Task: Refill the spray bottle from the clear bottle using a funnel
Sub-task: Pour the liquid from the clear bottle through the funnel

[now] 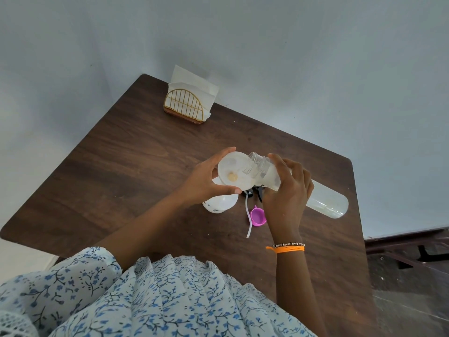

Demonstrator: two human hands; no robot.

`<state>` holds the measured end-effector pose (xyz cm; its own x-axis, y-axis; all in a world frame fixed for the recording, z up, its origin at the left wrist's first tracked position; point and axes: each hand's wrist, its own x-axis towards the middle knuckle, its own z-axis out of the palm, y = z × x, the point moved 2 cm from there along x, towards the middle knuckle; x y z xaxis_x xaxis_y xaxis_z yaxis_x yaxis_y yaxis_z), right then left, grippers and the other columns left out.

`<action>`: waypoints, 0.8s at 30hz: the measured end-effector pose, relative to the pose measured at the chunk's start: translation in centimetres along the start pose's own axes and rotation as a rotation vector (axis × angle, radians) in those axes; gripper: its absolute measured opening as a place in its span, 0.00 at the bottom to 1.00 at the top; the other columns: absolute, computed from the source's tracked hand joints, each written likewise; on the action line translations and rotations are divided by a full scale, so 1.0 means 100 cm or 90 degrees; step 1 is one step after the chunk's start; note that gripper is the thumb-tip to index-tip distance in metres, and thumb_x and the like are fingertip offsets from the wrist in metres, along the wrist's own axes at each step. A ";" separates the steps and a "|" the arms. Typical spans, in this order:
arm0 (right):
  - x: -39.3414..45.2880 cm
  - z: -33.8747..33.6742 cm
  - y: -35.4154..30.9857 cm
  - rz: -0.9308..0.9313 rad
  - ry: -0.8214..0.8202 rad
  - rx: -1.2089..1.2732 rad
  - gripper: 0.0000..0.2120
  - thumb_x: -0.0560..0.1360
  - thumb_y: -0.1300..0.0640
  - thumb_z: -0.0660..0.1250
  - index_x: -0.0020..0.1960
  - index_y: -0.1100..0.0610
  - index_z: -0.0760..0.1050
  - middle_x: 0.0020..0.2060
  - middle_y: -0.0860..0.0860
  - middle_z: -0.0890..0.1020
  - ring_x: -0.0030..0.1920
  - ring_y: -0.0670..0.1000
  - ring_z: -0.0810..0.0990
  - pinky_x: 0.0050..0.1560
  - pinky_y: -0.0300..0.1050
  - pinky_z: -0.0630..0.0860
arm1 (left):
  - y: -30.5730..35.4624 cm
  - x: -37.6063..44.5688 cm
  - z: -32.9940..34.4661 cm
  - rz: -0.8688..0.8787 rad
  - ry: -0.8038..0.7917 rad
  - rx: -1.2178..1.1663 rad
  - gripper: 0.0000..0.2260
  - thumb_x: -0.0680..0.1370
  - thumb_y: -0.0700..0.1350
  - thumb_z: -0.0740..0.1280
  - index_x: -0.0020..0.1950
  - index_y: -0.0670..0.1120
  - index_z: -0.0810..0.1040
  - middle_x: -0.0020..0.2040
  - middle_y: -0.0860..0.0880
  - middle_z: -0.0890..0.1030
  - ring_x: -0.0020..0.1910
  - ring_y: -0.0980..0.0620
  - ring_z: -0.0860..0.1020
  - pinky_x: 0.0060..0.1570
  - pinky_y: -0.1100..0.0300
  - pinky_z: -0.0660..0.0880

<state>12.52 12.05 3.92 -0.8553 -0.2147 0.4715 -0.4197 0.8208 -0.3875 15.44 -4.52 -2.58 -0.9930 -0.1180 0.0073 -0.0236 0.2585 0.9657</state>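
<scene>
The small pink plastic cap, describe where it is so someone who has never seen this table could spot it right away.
Start at the dark brown wooden table and find the right hand tilting the long clear plastic bottle. Just below that hand, beside a thin white dip tube, lies the small pink plastic cap. It is the only pink thing among white and clear neighbours.

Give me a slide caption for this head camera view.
Right hand tips the clear bottle over the funnel, steadied by left hand.

Napkin holder (184, 106) at the bench's (121, 154) far left corner, funnel (234, 172) on spray bottle (220, 203) mid-bench, clear bottle (315, 195) tilted over funnel from the right, cap (258, 217) and spray head (252, 193) just right of spray bottle
</scene>
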 end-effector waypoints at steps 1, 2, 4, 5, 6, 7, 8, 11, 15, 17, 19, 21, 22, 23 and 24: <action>0.000 0.000 0.000 0.000 0.000 0.000 0.30 0.60 0.70 0.74 0.60 0.53 0.75 0.53 0.55 0.77 0.58 0.57 0.72 0.59 0.50 0.65 | 0.000 0.000 0.000 -0.001 0.001 0.004 0.39 0.65 0.52 0.77 0.71 0.61 0.59 0.70 0.55 0.67 0.64 0.56 0.68 0.60 0.62 0.68; 0.000 0.000 -0.001 0.000 -0.001 0.001 0.30 0.60 0.70 0.74 0.60 0.53 0.75 0.53 0.55 0.77 0.58 0.57 0.72 0.59 0.51 0.66 | 0.000 0.001 0.000 -0.002 0.000 0.006 0.39 0.66 0.52 0.77 0.71 0.61 0.59 0.71 0.55 0.67 0.64 0.56 0.68 0.60 0.62 0.68; 0.000 0.000 -0.001 0.000 -0.001 0.002 0.30 0.60 0.69 0.74 0.60 0.54 0.75 0.53 0.55 0.77 0.58 0.58 0.72 0.59 0.52 0.66 | 0.000 0.001 0.000 -0.002 -0.002 0.007 0.39 0.66 0.52 0.77 0.70 0.62 0.58 0.71 0.54 0.67 0.65 0.55 0.68 0.60 0.62 0.68; 0.000 -0.001 -0.002 0.000 0.000 0.003 0.29 0.61 0.69 0.74 0.60 0.54 0.75 0.53 0.55 0.78 0.58 0.58 0.72 0.59 0.52 0.66 | 0.000 0.001 0.000 -0.002 -0.004 0.007 0.39 0.66 0.52 0.77 0.70 0.62 0.58 0.71 0.54 0.67 0.65 0.55 0.68 0.61 0.61 0.68; 0.000 -0.001 -0.002 0.001 0.000 0.006 0.29 0.61 0.69 0.74 0.60 0.54 0.75 0.53 0.55 0.78 0.58 0.58 0.72 0.59 0.52 0.66 | 0.000 0.001 0.000 -0.003 -0.005 0.008 0.39 0.66 0.52 0.76 0.70 0.61 0.58 0.71 0.54 0.66 0.65 0.55 0.68 0.61 0.61 0.68; 0.000 -0.001 -0.002 0.003 -0.001 0.008 0.29 0.61 0.68 0.74 0.60 0.54 0.76 0.54 0.56 0.78 0.58 0.58 0.72 0.59 0.53 0.67 | 0.000 0.001 0.000 -0.004 -0.005 0.010 0.40 0.66 0.52 0.76 0.71 0.61 0.58 0.71 0.54 0.66 0.65 0.55 0.68 0.61 0.60 0.68; 0.000 -0.001 -0.002 0.005 -0.002 0.009 0.28 0.61 0.68 0.75 0.60 0.54 0.76 0.54 0.56 0.78 0.58 0.58 0.72 0.60 0.53 0.67 | 0.000 0.001 0.000 -0.006 -0.004 0.012 0.40 0.66 0.52 0.76 0.71 0.60 0.58 0.72 0.54 0.66 0.65 0.55 0.67 0.61 0.60 0.68; 0.000 -0.001 -0.003 0.005 -0.002 0.011 0.28 0.62 0.67 0.75 0.60 0.54 0.76 0.54 0.56 0.78 0.58 0.58 0.72 0.60 0.54 0.67 | 0.001 0.001 0.001 -0.006 -0.002 0.018 0.39 0.66 0.52 0.76 0.71 0.60 0.58 0.72 0.54 0.65 0.65 0.57 0.66 0.61 0.60 0.67; 0.001 0.000 -0.003 0.005 0.003 0.009 0.28 0.62 0.67 0.75 0.60 0.54 0.76 0.54 0.55 0.78 0.58 0.57 0.72 0.60 0.52 0.66 | 0.003 0.001 0.001 -0.003 -0.001 0.020 0.38 0.66 0.51 0.76 0.69 0.61 0.57 0.72 0.54 0.65 0.64 0.58 0.66 0.61 0.62 0.67; 0.001 0.000 -0.003 0.002 0.001 0.005 0.29 0.61 0.68 0.75 0.60 0.53 0.75 0.54 0.55 0.78 0.58 0.57 0.71 0.60 0.52 0.66 | 0.002 0.000 0.000 -0.004 -0.004 0.014 0.39 0.66 0.51 0.76 0.71 0.60 0.58 0.72 0.54 0.66 0.64 0.57 0.67 0.61 0.61 0.67; 0.001 0.000 -0.003 0.001 0.002 0.004 0.30 0.61 0.69 0.75 0.60 0.53 0.75 0.54 0.55 0.78 0.58 0.57 0.71 0.60 0.51 0.66 | 0.002 0.000 0.000 -0.004 -0.005 0.014 0.39 0.66 0.51 0.76 0.72 0.58 0.58 0.72 0.54 0.66 0.64 0.57 0.67 0.61 0.62 0.67; 0.001 0.000 -0.003 0.001 0.001 0.003 0.29 0.61 0.69 0.75 0.60 0.53 0.75 0.54 0.55 0.77 0.58 0.57 0.71 0.60 0.51 0.66 | 0.002 0.000 0.000 -0.004 -0.005 0.013 0.39 0.66 0.51 0.76 0.71 0.59 0.58 0.72 0.54 0.66 0.63 0.57 0.67 0.60 0.63 0.67; 0.001 0.000 -0.003 0.002 -0.002 0.002 0.29 0.61 0.69 0.75 0.60 0.53 0.75 0.54 0.55 0.77 0.58 0.57 0.71 0.60 0.52 0.66 | 0.003 0.000 0.000 -0.004 -0.004 0.013 0.39 0.66 0.51 0.76 0.71 0.59 0.58 0.72 0.54 0.66 0.63 0.58 0.67 0.60 0.63 0.67; 0.001 0.000 -0.004 0.004 -0.003 0.002 0.29 0.61 0.68 0.75 0.60 0.53 0.75 0.54 0.55 0.77 0.59 0.57 0.71 0.61 0.52 0.66 | 0.002 0.000 0.000 -0.005 -0.004 0.013 0.39 0.66 0.51 0.76 0.71 0.59 0.58 0.72 0.54 0.66 0.64 0.58 0.67 0.60 0.62 0.67; 0.001 0.000 -0.004 0.006 -0.003 0.003 0.29 0.61 0.68 0.75 0.60 0.54 0.75 0.55 0.56 0.77 0.59 0.57 0.71 0.61 0.53 0.66 | 0.002 0.000 0.000 -0.005 -0.004 0.012 0.39 0.66 0.51 0.76 0.71 0.59 0.58 0.72 0.54 0.66 0.64 0.57 0.67 0.60 0.62 0.67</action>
<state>12.61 11.68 4.10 -0.8603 -0.2100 0.4645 -0.4138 0.8198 -0.3959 15.45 -4.44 -2.36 -0.9935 -0.1140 -0.0013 -0.0329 0.2760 0.9606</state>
